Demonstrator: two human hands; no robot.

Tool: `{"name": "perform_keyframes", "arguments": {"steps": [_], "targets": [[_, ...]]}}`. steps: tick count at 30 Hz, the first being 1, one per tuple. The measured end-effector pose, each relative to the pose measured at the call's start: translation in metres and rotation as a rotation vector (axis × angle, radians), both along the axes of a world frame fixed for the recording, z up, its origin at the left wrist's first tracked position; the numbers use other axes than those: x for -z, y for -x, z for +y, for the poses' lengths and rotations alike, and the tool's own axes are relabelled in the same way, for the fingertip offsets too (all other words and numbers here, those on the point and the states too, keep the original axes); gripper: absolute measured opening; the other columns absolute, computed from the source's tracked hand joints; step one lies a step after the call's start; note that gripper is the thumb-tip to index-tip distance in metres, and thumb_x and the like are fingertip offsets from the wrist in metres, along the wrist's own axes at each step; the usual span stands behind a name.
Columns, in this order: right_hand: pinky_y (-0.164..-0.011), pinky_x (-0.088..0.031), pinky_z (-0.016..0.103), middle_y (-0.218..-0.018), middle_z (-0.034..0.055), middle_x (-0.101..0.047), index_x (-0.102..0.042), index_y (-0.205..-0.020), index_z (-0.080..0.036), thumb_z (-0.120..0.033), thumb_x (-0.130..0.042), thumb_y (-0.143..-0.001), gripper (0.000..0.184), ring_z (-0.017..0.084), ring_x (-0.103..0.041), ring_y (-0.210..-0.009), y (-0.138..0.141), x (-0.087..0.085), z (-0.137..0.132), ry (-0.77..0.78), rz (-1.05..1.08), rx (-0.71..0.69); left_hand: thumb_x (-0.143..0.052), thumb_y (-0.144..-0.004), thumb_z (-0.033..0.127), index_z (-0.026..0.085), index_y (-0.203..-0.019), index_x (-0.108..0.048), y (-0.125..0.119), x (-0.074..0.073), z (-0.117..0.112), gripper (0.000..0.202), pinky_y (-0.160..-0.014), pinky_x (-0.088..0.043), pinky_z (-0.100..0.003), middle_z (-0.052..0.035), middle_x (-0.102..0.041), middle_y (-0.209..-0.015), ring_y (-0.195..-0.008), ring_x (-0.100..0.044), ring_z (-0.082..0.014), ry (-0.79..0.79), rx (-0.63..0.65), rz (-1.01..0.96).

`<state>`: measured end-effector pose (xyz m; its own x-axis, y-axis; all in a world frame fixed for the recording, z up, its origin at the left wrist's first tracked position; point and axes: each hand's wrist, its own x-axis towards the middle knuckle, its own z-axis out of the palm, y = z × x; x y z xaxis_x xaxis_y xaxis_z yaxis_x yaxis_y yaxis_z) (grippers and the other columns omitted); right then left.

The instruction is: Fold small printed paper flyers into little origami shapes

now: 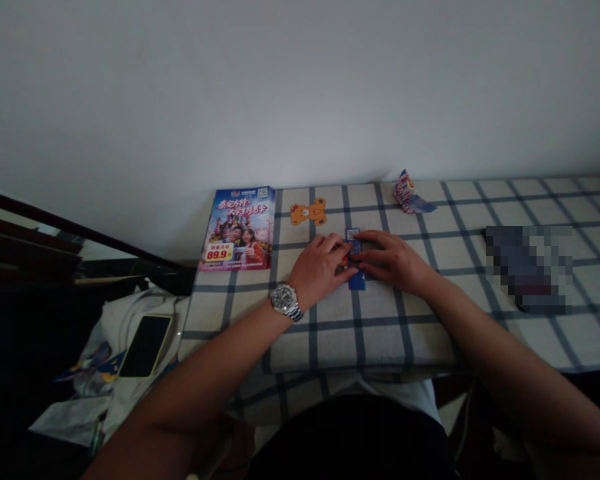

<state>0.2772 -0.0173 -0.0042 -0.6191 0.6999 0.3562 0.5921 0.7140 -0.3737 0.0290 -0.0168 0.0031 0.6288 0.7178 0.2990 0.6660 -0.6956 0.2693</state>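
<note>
A narrow strip of folded flyer paper (357, 279), blue with a QR code at its far end, lies on the checked tablecloth between my hands. My left hand (321, 262), with a metal watch (286, 301) on its wrist, grips the strip's left side with its fingertips. From the right, the fingers of my right hand (396, 261) press and hold the opposite edge. Fingers cover the middle of the strip. A flat brown teddy bear picture (309, 212) lies just beyond my left hand.
A stack of printed flyers (239, 230) sits at the table's left end. Near the wall stands a crumpled folded paper (411, 195). To the right is a dark, pixelated object (527, 270). Below left, a phone (147, 345) rests on a white bag (123, 393). The tablecloth (340, 337) hangs over the front edge.
</note>
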Motion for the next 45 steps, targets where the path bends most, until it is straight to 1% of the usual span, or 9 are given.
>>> {"name": "perform_keyframes", "arguments": {"steps": [4,7,12,17,25,35,39,42,45], "targets": [[-0.109,-0.055,0.053,-0.145,0.0118,-0.064,-0.078,-0.116,-0.027,-0.03,-0.065,-0.099,0.022,0.031,-0.064,-0.132,0.002,-0.006,-0.002,0.06,0.096,0.015,-0.069,-0.098,0.045,0.016,-0.134,-0.065,0.0,-0.001,0.001,0.047,-0.101,-0.053,-0.045,-0.0101,-0.06,-0.126,-0.11,-0.054,-0.0274,0.013,0.002,-0.002],[-0.107,-0.057,0.048,-0.138,0.0103,-0.067,-0.075,-0.117,-0.027,-0.029,-0.063,-0.1,0.021,0.028,-0.068,-0.125,0.004,-0.01,0.0,0.106,0.164,0.086,-0.069,-0.098,0.045,0.017,-0.133,-0.067,0.0,-0.001,0.001,0.045,-0.101,-0.053,-0.045,-0.0104,-0.06,-0.126,-0.11,-0.054,-0.0274,0.017,0.007,-0.011],[-0.094,-0.061,0.044,-0.116,0.0096,-0.072,-0.073,-0.104,-0.024,-0.027,-0.067,-0.096,0.01,0.027,-0.072,-0.106,0.005,-0.008,0.008,0.042,0.183,0.24,-0.069,-0.097,0.045,0.017,-0.137,-0.065,0.0,0.0,0.001,0.049,-0.101,-0.053,-0.046,-0.0108,-0.06,-0.124,-0.11,-0.054,-0.0279,0.007,0.005,-0.024],[-0.084,-0.06,0.041,-0.109,0.0087,-0.073,-0.072,-0.099,-0.023,-0.025,-0.068,-0.095,0.006,0.026,-0.073,-0.096,0.01,-0.009,0.011,0.014,0.12,0.305,-0.068,-0.098,0.046,0.017,-0.136,-0.066,0.0,0.001,0.001,0.048,-0.101,-0.053,-0.045,-0.0109,-0.06,-0.125,-0.111,-0.054,-0.0277,0.008,0.006,-0.022],[-0.08,-0.058,0.039,-0.103,0.0082,-0.072,-0.071,-0.097,-0.023,-0.026,-0.066,-0.097,0.006,0.026,-0.071,-0.091,0.019,-0.017,0.008,-0.02,0.059,0.314,-0.07,-0.097,0.046,0.015,-0.135,-0.067,-0.002,-0.002,0.001,0.049,-0.101,-0.053,-0.044,-0.0111,-0.061,-0.125,-0.111,-0.054,-0.0284,0.014,-0.001,0.0],[-0.084,-0.055,0.041,-0.102,0.0101,-0.073,-0.073,-0.099,-0.02,-0.024,-0.068,-0.096,0.007,0.028,-0.068,-0.095,0.023,-0.008,0.006,-0.021,-0.038,0.367,-0.07,-0.097,0.047,0.016,-0.135,-0.067,-0.002,-0.002,0.0,0.05,-0.102,-0.052,-0.042,-0.0106,-0.062,-0.125,-0.112,-0.054,-0.0278,0.013,-0.014,0.007],[-0.085,-0.055,0.041,-0.102,0.0094,-0.073,-0.073,-0.099,-0.02,-0.025,-0.067,-0.098,0.008,0.028,-0.069,-0.095,0.02,-0.007,0.005,-0.023,0.009,0.342,-0.068,-0.098,0.048,0.015,-0.135,-0.068,-0.002,-0.004,0.0,0.05,-0.101,-0.052,-0.042,-0.0107,-0.063,-0.125,-0.112,-0.055,-0.0284,0.01,-0.017,0.022],[-0.086,-0.056,0.04,-0.102,0.0087,-0.074,-0.073,-0.099,-0.021,-0.024,-0.065,-0.098,0.009,0.027,-0.069,-0.095,0.019,-0.009,0.005,-0.01,0.028,0.318,-0.068,-0.098,0.048,0.015,-0.136,-0.068,-0.002,-0.003,0.0,0.05,-0.103,-0.051,-0.043,-0.011,-0.061,-0.135,-0.113,-0.055,-0.0284,-0.011,-0.011,0.028],[-0.085,-0.055,0.04,-0.102,0.0091,-0.074,-0.073,-0.1,-0.022,-0.023,-0.065,-0.098,0.009,0.027,-0.069,-0.094,0.02,-0.01,0.004,-0.026,-0.02,0.335,-0.065,-0.1,0.047,0.014,-0.136,-0.067,-0.002,0.0,0.002,0.049,-0.105,-0.05,-0.043,-0.0099,-0.059,-0.147,-0.114,-0.055,-0.0278,-0.024,0.018,0.036]]}}
